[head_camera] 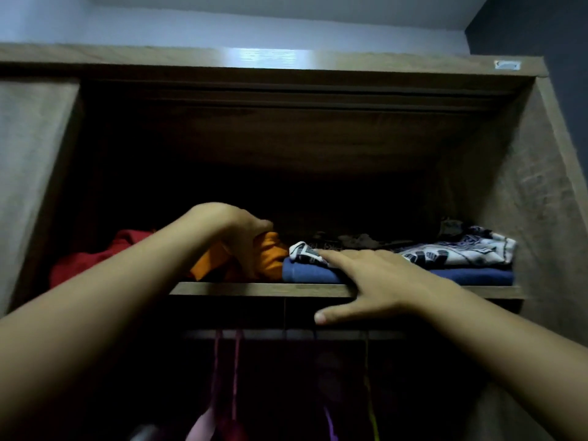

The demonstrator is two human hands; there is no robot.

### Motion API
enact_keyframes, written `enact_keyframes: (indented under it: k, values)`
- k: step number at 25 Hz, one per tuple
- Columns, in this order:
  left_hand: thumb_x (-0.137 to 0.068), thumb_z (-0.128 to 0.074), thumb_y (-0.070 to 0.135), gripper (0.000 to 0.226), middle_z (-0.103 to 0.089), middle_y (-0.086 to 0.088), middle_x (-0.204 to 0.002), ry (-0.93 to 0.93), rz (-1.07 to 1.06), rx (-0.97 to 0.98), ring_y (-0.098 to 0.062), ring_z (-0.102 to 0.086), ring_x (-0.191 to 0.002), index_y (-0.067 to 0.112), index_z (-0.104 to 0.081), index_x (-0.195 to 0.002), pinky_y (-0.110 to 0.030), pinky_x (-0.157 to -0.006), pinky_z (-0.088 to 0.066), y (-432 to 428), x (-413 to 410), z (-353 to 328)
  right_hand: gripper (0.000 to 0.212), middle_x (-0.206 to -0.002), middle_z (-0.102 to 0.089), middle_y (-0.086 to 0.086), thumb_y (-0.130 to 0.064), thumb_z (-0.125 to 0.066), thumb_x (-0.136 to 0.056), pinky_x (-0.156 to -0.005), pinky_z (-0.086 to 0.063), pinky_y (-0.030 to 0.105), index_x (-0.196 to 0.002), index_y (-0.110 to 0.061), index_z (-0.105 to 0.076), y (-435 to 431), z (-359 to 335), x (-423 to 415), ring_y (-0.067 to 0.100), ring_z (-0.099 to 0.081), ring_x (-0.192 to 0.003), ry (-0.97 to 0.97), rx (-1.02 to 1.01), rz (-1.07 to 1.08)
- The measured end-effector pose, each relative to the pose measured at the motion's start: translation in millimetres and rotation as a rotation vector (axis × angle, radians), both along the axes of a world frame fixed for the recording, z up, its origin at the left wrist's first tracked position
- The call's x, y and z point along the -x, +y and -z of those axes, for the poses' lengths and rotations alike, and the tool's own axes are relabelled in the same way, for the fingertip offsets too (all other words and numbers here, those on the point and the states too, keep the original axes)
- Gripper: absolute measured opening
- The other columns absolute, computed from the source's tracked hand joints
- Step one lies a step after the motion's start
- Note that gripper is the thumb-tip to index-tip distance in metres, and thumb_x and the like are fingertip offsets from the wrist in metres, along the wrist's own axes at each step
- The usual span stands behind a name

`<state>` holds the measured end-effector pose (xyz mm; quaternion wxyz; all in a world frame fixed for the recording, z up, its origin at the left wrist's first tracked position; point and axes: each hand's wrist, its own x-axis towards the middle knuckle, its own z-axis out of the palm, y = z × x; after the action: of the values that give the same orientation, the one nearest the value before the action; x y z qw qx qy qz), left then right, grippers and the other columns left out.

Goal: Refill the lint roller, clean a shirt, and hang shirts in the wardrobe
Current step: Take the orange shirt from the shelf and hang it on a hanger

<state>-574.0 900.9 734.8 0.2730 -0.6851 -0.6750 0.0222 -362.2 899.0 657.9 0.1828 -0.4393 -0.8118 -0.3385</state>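
Orange fabric is what the left hand (245, 232) has bunched up in its grip — fingers curled down around a folded orange shirt (270, 259) on the upper shelf (254, 288) of the wardrobe (541, 186), wrist bent, forearm reaching up from the lower left. Right hand (378, 281) is flat and spread, holding nothing — fingers resting on the blue shirt (318, 274) and the black-and-white patterned one (461, 253) stacked on it, thumb hanging below the shelf edge. Red clothing (95, 262) sits further left on the same shelf. Under the shelf it's pretty dark, but a few hangers (236, 361) show on the rail. No lint roller in sight.
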Motion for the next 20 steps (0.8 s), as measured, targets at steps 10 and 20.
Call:
enact_keyframes:
  k: [10, 20]
  values:
    - [-0.079, -0.061, 0.033, 0.059, -0.053, -0.011, -0.118, -0.04, 0.346, -0.756, -0.037, -0.056, -0.108, 0.038, -0.036, -0.133, -0.063, -0.093, -0.034, -36, 18, -24, 0.083, -0.151, -0.026, -0.005, -0.048, -0.05, -0.084, -0.109, -0.022, 0.037, -0.146, -0.036, 0.004, 7, 14, -3, 0.019, -0.03, -0.135, -0.034, -0.125, 0.083]
    - [-0.062, -0.059, 0.031, 0.058, -0.06, -0.007, -0.103, -0.55, 0.802, -0.858, -0.028, -0.057, -0.101, 0.031, -0.051, -0.119, -0.038, -0.085, -0.046, -115, 60, 26, 0.131, -0.158, -0.006, -0.006, -0.093, -0.052, -0.027, -0.108, -0.032, 0.047, -0.139, -0.054, 0.005, -74, 13, 45, 0.017, -0.026, -0.14, 1.041, 0.289, -0.75]
